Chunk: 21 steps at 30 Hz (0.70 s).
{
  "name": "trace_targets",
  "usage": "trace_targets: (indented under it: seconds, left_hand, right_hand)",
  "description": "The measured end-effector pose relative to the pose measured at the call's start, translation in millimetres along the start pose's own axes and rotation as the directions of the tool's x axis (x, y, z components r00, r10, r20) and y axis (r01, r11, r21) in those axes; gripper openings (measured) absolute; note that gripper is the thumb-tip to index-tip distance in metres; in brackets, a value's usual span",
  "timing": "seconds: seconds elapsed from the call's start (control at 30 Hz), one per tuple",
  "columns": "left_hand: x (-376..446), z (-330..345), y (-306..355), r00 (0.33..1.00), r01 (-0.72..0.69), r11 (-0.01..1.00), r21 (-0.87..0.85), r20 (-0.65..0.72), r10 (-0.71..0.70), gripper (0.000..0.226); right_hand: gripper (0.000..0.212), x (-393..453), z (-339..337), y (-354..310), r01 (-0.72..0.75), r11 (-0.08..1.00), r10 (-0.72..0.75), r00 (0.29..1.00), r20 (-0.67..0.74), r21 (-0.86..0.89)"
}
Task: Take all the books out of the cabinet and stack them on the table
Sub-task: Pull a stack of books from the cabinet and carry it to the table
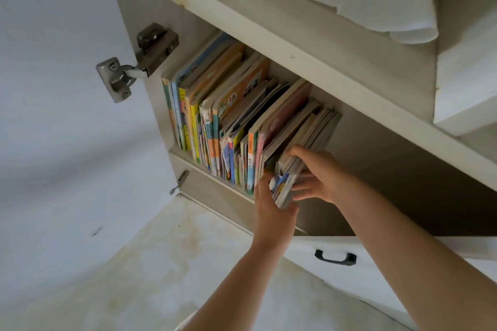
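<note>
A thin bundle of books (289, 177) is clamped between left hand (271, 204) and right hand (320, 177), ready to be drawn clear of the cabinet (295, 43) row beside the left hand.

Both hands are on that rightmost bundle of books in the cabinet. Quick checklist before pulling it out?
1. Left hand on the bundle's near side: ok.
2. Right hand on its far side: ok.
3. Cabinet space right of the bundle free: ok.
4. Cabinet door swung clear: ok.
5. Remaining row of books stays upright once support goes: cannot tell; it leans right.
6. Table spot ready: cannot tell, out of view.
</note>
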<state>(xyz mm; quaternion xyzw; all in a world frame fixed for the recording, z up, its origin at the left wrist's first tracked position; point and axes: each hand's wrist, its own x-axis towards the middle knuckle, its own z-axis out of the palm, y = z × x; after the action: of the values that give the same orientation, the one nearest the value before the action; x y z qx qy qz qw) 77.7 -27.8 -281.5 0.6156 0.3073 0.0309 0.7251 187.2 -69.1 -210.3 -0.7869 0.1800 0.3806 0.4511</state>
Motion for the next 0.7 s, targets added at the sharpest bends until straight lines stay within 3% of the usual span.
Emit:
trace_targets:
  seconds: [0.17,0.37,0.47,0.7]
  left_hand:
    - [-5,9,-7,0.999,-0.033,0.989,0.145,0.040,0.027,0.065]
    - [5,16,-18,0.990,-0.124,0.941,0.314,0.107,0.094,0.069]
    - [16,18,-31,0.981,-0.188,0.896,0.403,0.114,0.154,0.071]
    - [36,31,-50,0.950,-0.288,0.839,0.462,0.027,0.311,0.062]
  right_hand:
    - [0.039,-2,-17,8,-0.068,0.996,0.068,0.998,0.010,0.053]
    - [0.072,-2,-24,3,-0.082,0.993,0.095,0.981,-0.171,0.081]
    - [0.070,-1,-22,1,-0.048,0.998,0.056,0.961,-0.270,0.035]
    - [0.051,3,-22,1,0.031,0.995,-0.059,0.950,-0.306,-0.096]
